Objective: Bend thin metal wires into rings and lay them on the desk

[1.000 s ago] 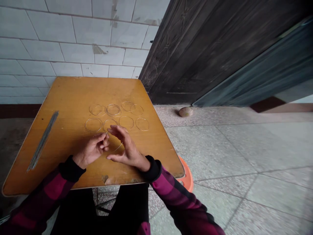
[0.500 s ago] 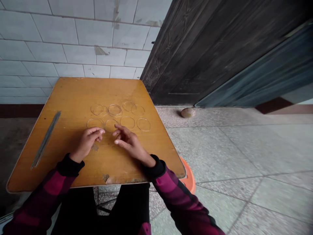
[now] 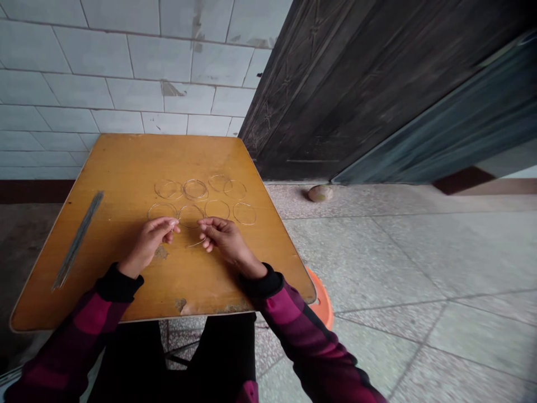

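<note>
My left hand (image 3: pixel 150 242) and my right hand (image 3: pixel 222 238) hover close together over the middle of a wooden table (image 3: pixel 126 162). Both pinch a thin wire (image 3: pixel 193 244) that curves between them: the left thumb and forefinger at one end, the right fingers curled round the other. Just beyond my fingertips lie several thin wire rings (image 3: pixel 195 190) in two rows on the tabletop.
A bundle of straight wires (image 3: pixel 78 239) lies along the table's left side. An orange stool (image 3: pixel 322 302) pokes out below the table's right corner. A dark wooden door (image 3: pixel 356 84) and white tiled wall stand behind; a stone (image 3: pixel 320 193) sits on the floor.
My hands moved forward on the table toward the rings. The right hand, open-fingered before, has curled its fingers round the wire, and the wire now bends between both hands.
</note>
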